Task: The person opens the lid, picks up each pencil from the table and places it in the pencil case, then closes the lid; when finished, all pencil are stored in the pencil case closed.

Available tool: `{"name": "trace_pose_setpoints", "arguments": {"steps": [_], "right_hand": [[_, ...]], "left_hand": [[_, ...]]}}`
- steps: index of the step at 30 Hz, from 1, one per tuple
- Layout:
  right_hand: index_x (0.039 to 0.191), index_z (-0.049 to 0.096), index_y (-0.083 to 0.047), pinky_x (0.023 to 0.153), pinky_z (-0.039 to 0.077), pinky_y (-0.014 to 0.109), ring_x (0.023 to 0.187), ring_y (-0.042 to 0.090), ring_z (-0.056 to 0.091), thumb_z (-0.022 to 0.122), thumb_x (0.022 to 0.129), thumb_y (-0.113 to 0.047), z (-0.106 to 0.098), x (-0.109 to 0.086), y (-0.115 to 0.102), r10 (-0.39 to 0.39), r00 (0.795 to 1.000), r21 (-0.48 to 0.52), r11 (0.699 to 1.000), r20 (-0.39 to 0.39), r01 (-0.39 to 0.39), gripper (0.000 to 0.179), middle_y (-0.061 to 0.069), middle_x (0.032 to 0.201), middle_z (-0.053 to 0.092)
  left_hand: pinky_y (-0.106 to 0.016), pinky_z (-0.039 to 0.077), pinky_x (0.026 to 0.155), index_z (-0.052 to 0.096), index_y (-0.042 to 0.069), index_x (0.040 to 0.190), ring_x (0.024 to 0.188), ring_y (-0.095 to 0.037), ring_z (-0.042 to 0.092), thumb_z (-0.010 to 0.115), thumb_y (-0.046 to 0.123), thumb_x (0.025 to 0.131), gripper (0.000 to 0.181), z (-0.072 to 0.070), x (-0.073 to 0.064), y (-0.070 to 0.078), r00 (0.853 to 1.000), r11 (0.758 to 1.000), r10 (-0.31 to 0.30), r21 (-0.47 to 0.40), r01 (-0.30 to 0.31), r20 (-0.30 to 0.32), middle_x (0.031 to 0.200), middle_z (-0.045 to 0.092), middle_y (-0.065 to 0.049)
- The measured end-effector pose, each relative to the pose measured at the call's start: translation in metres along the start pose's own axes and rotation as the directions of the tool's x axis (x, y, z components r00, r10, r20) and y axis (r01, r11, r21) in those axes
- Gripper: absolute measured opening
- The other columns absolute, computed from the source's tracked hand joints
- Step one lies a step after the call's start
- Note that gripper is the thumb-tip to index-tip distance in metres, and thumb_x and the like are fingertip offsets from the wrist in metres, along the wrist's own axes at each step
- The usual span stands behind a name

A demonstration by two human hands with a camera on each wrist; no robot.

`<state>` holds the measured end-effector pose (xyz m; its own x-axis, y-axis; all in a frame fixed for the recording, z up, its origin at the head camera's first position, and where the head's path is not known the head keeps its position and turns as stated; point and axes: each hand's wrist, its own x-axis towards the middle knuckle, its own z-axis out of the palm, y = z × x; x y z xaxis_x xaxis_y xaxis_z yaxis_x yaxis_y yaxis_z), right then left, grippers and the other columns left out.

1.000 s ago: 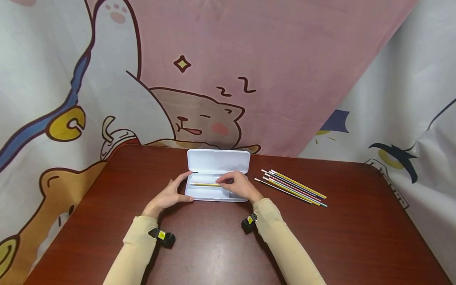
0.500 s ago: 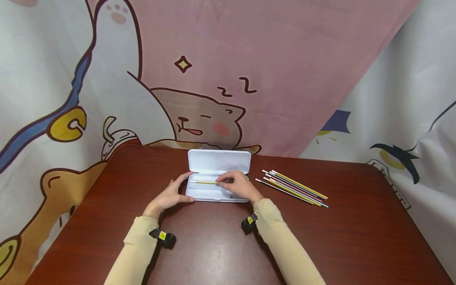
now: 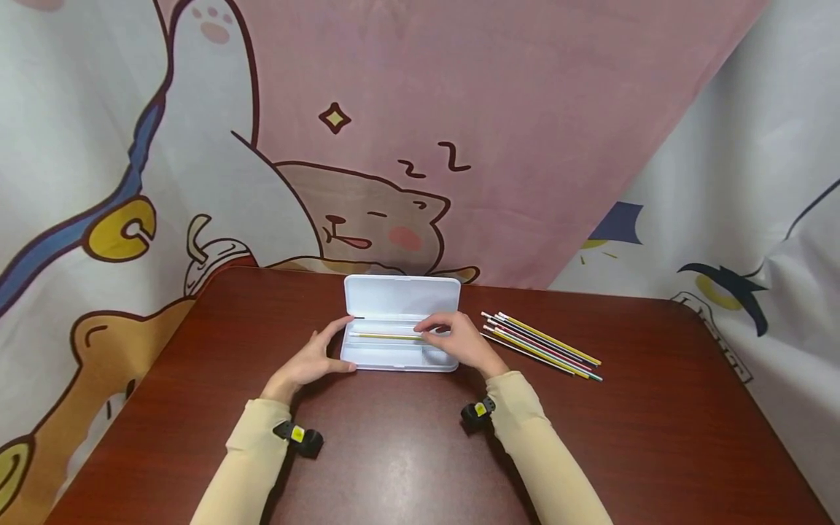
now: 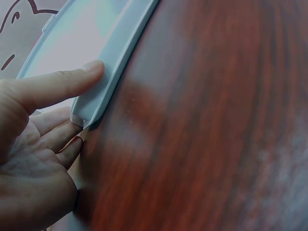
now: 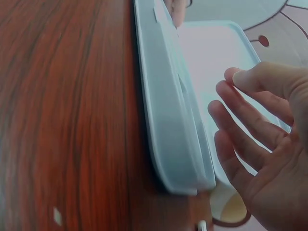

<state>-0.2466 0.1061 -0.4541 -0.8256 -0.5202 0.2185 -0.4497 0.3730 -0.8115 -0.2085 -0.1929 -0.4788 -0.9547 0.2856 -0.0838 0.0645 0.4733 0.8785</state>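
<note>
An open white pencil case (image 3: 383, 356) sits on the table with its lid (image 3: 402, 295) raised at the back. My left hand (image 3: 313, 361) holds the case's left end, the thumb on the front wall and the fingers at the end and back corner. A yellow pencil (image 3: 387, 336) with a white end lies lengthwise in the rear compartment. Over the case's right part is my right hand (image 3: 462, 341), its fingertips near the pencil's right end. In the right wrist view its thumb and index finger come close together, the other fingers loosely bent, and nothing shows between them.
To the right of the case lies a loose bundle of several pencils (image 3: 545, 346), yellow, black, red and white. The brown wooden table (image 3: 394, 452) ends at a printed cloth (image 3: 525, 146) hanging behind it.
My right hand has moved a little to the right along the case, and more of the yellow pencil shows. The pencil lies slightly farther back in the case. My left hand stays put.
</note>
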Motion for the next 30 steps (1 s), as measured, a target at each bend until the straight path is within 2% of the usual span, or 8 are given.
{"name": "trace_pose_setpoints", "arguments": {"steps": [4, 7, 11, 14, 22, 28, 30], "right_hand": [[0.100, 0.073, 0.002, 0.080, 0.052, 0.042, 0.089, 0.019, 0.063, 0.066, 0.087, 0.001, -0.009, -0.009, 0.006, 0.002, 1.000, 0.000, 1.000, -0.013, -0.002, 0.014, 0.012, 0.097, 0.070], [0.100, 0.073, 0.000, 0.079, 0.052, 0.042, 0.089, 0.019, 0.062, 0.067, 0.087, -0.001, -0.015, -0.016, 0.010, 0.038, 0.999, -0.002, 0.999, -0.024, -0.038, 0.014, 0.009, 0.097, 0.070], [0.102, 0.074, -0.002, 0.086, 0.049, 0.045, 0.095, 0.020, 0.060, 0.068, 0.087, -0.003, -0.020, -0.025, 0.013, 0.086, 0.996, -0.017, 0.996, -0.030, -0.087, 0.015, 0.005, 0.101, 0.070], [0.103, 0.073, -0.002, 0.090, 0.046, 0.047, 0.099, 0.023, 0.060, 0.068, 0.087, -0.002, -0.023, -0.032, 0.013, 0.093, 0.995, -0.021, 0.995, -0.045, -0.094, 0.016, 0.007, 0.102, 0.070], [0.101, 0.069, 0.009, 0.092, 0.044, 0.053, 0.099, 0.035, 0.061, 0.064, 0.086, 0.006, -0.036, -0.046, -0.017, 0.081, 0.994, -0.025, 0.996, -0.070, -0.083, 0.016, 0.019, 0.100, 0.069], [0.102, 0.072, 0.000, 0.093, 0.044, 0.047, 0.101, 0.026, 0.061, 0.068, 0.087, 0.000, -0.039, -0.056, 0.011, 0.124, 0.987, -0.033, 0.991, -0.104, -0.128, 0.016, 0.008, 0.101, 0.070], [0.103, 0.073, -0.003, 0.093, 0.044, 0.046, 0.105, 0.024, 0.060, 0.069, 0.087, -0.002, -0.042, -0.060, 0.019, 0.140, 0.984, -0.030, 0.989, -0.114, -0.144, 0.017, 0.005, 0.103, 0.070]], "left_hand": [[-0.058, -0.011, 0.110, 0.034, 0.009, 0.147, 0.142, -0.043, 0.006, 0.081, 0.010, 0.073, 0.088, 0.000, 0.000, -0.001, 1.000, 1.000, 0.005, 0.004, -0.005, 0.001, 0.151, 0.028, -0.024], [-0.059, -0.011, 0.110, 0.034, 0.009, 0.147, 0.142, -0.044, 0.005, 0.081, 0.010, 0.073, 0.088, 0.000, 0.001, -0.001, 1.000, 1.000, 0.011, 0.003, -0.011, 0.001, 0.151, 0.027, -0.024], [-0.059, -0.011, 0.110, 0.034, 0.007, 0.147, 0.142, -0.045, 0.005, 0.081, 0.010, 0.072, 0.088, 0.001, 0.002, -0.001, 1.000, 1.000, 0.021, 0.007, -0.021, -0.001, 0.151, 0.028, -0.025], [-0.058, -0.010, 0.110, 0.034, 0.007, 0.147, 0.142, -0.044, 0.005, 0.081, 0.010, 0.072, 0.088, 0.001, 0.001, 0.000, 1.000, 1.000, 0.013, 0.009, -0.013, -0.001, 0.151, 0.027, -0.025], [-0.055, -0.011, 0.111, 0.032, 0.009, 0.148, 0.143, -0.041, 0.007, 0.080, 0.009, 0.074, 0.088, 0.000, 0.001, 0.001, 1.000, 1.000, -0.006, 0.012, 0.006, 0.001, 0.152, 0.026, -0.023], [-0.056, -0.010, 0.111, 0.032, 0.008, 0.148, 0.142, -0.041, 0.009, 0.079, 0.009, 0.074, 0.087, 0.000, 0.000, 0.000, 1.000, 1.000, 0.005, 0.020, -0.005, 0.007, 0.151, 0.028, -0.024], [-0.057, -0.010, 0.110, 0.032, 0.009, 0.148, 0.143, -0.042, 0.006, 0.079, 0.010, 0.074, 0.088, 0.000, 0.000, 0.000, 1.000, 1.000, -0.002, 0.015, 0.002, 0.008, 0.152, 0.027, -0.023]]}}
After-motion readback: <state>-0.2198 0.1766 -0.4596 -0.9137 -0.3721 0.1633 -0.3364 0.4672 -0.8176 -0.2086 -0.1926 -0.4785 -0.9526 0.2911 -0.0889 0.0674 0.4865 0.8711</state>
